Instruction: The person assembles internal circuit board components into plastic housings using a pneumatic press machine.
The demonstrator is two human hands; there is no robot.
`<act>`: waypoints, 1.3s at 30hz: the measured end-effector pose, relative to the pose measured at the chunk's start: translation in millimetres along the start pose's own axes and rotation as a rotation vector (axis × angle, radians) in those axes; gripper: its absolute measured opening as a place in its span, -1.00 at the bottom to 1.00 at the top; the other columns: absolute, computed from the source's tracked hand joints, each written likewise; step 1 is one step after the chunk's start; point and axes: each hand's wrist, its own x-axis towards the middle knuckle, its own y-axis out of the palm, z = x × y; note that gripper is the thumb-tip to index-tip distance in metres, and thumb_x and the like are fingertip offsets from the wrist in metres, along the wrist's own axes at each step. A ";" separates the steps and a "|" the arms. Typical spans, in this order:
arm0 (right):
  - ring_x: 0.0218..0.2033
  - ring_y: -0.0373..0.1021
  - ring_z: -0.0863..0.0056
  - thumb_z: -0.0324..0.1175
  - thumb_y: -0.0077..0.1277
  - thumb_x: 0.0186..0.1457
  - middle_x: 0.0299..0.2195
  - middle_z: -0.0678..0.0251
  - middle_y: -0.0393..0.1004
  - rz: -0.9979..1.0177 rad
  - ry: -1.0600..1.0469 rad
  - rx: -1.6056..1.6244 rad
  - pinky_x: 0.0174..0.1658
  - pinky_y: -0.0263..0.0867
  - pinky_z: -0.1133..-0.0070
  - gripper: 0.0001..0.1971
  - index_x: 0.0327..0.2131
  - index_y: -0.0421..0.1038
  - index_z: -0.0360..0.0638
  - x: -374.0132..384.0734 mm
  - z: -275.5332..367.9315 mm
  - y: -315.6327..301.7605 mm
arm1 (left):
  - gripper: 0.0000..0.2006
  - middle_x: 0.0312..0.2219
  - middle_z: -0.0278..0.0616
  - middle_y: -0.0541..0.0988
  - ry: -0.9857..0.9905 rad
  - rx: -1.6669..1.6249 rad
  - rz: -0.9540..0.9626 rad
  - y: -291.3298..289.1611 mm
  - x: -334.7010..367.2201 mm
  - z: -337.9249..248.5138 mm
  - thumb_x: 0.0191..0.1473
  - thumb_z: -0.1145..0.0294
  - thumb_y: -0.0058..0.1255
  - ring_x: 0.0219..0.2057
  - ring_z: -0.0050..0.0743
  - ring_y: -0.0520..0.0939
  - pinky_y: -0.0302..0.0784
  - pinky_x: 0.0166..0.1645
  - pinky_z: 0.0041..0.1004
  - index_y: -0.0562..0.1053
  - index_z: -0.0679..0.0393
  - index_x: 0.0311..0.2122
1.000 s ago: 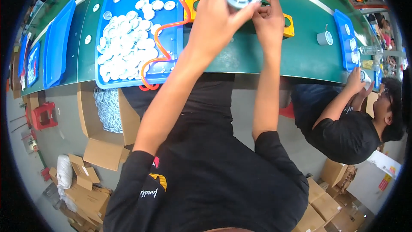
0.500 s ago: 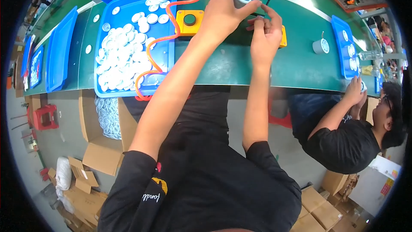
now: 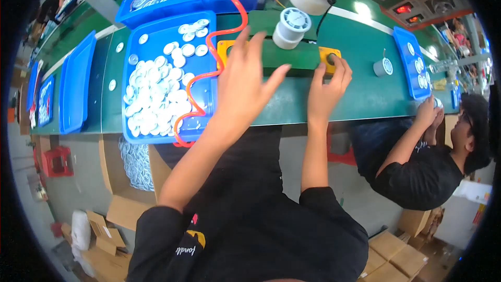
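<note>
A white cylindrical part with a slotted pale-blue top [image 3: 292, 27] stands upright on the green fixture block [image 3: 289, 58], clear of both hands. My left hand [image 3: 242, 86] is spread open and slightly blurred, with nothing in it. It hovers by the left yellow button box [image 3: 223, 51], partly covering it, and its thumb points toward the fixture. At the fixture's other end, my right hand [image 3: 329, 91] rests its fingertips at the dark button of the right yellow box [image 3: 324, 52]. That hand holds nothing, its thumb apart from the fingers.
Left of the fixture, a blue tray [image 3: 201, 120] bears many white discs; a coiled orange hose [image 3: 211, 42] crosses it. Behind sits a blue bin [image 3: 177, 8] of white cylinders. A machine head [image 3: 308, 0] hangs above the part. A co-worker [image 3: 417, 172] sits at right.
The cylindrical part has left my left hand and now stands on the fixture. My left hand has moved left and nearer, opening; the right has come down to the right button box.
</note>
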 end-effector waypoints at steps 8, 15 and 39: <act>-0.05 0.39 0.01 -0.42 0.14 0.13 -0.13 0.08 0.54 0.126 -0.127 -0.273 0.02 0.37 0.25 -0.77 -0.14 0.52 -0.29 13.2 11.4 -4.5 | -0.53 0.21 0.11 0.46 0.020 0.487 0.316 -44.4 -23.0 25.2 0.14 0.15 0.25 -0.45 -0.06 0.73 0.65 -0.43 -0.28 0.44 0.26 0.00; -0.15 0.51 -0.06 -0.21 0.23 0.13 -0.14 -0.08 0.57 -0.100 -0.172 -0.453 -0.04 0.42 0.21 -0.65 -0.15 0.56 -0.32 119.9 -76.4 -34.1 | -0.57 0.07 0.09 0.52 0.069 0.196 0.313 -52.6 -9.7 33.5 0.17 0.22 0.22 -0.31 0.14 0.70 0.65 -0.31 -0.13 0.39 0.26 0.02; 0.08 0.44 0.03 -0.58 0.10 0.15 0.10 0.00 0.45 0.612 -0.063 0.162 0.14 0.37 0.33 -0.63 0.06 0.46 -0.34 -35.3 144.4 -48.8 | -0.34 0.05 0.16 0.45 0.092 -0.391 0.048 22.0 -84.4 56.4 0.00 0.50 0.22 0.13 0.29 0.44 0.35 0.19 -0.02 0.26 0.28 0.23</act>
